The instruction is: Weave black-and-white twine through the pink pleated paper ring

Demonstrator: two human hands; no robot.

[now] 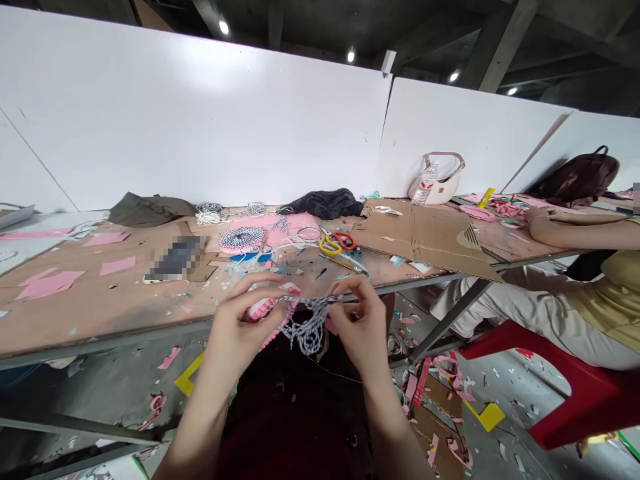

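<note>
My left hand [240, 327] is closed around a pink round piece [260, 310] with a ribbed edge, held just below the table's front edge. My right hand [363, 320] pinches a black-and-white twisted cord [307, 327], which runs from the pink piece and hangs in a loose bunch between both hands. On the table beyond lies a similar disc wound with black-and-white cord [241, 238] on a pink sheet [290, 227]. Scissors with yellow and red handles [336, 242] lie close by.
The cardboard-covered table [100, 300] carries pink paper scraps, a phone [173, 263], dark cloths, a large cardboard sheet [425, 237], a white bag and a water bottle [425, 187]. A seated person [575, 300] on a red chair leans on the table at right. Scraps litter the floor.
</note>
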